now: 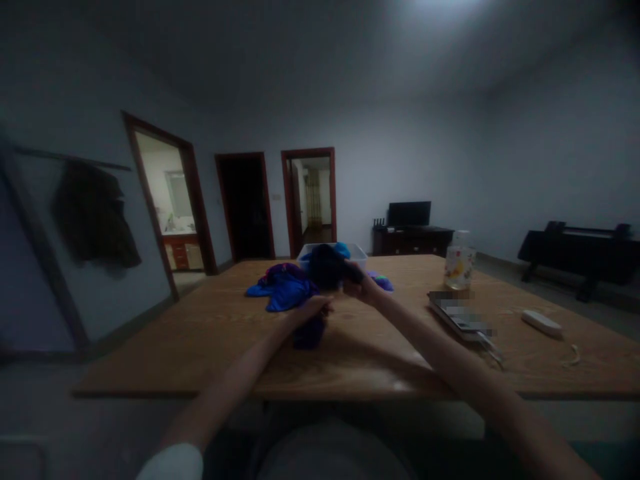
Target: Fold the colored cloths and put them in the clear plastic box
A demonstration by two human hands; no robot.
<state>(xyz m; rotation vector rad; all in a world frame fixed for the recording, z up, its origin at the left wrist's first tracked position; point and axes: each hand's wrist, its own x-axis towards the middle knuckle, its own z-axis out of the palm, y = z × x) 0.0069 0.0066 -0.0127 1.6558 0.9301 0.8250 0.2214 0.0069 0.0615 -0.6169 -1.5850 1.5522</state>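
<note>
My right hand [356, 288] is closed on a dark, rounded cloth item [325, 265], perhaps a cap, held above the table in front of the bin. Lower and to the left, my left hand [321, 305] has its fingers curled at a dark blue cloth [309, 332], which hangs down to the tabletop; blur hides the exact grip. Beside it on the left lies a crumpled bright blue cloth [287, 292] with some purple and red. A clear plastic bin [358, 256] stands behind the hands, with light blue fabric [343, 250] in it. Purple fabric [383, 281] lies right of my right hand.
On the right of the wooden table [210, 353] are a clear patterned jug [459, 267], a flat stack [457, 317] with a white cable, and a white oblong device [541, 323]. A monitor [409, 213] stands on a dark cabinet at the far wall.
</note>
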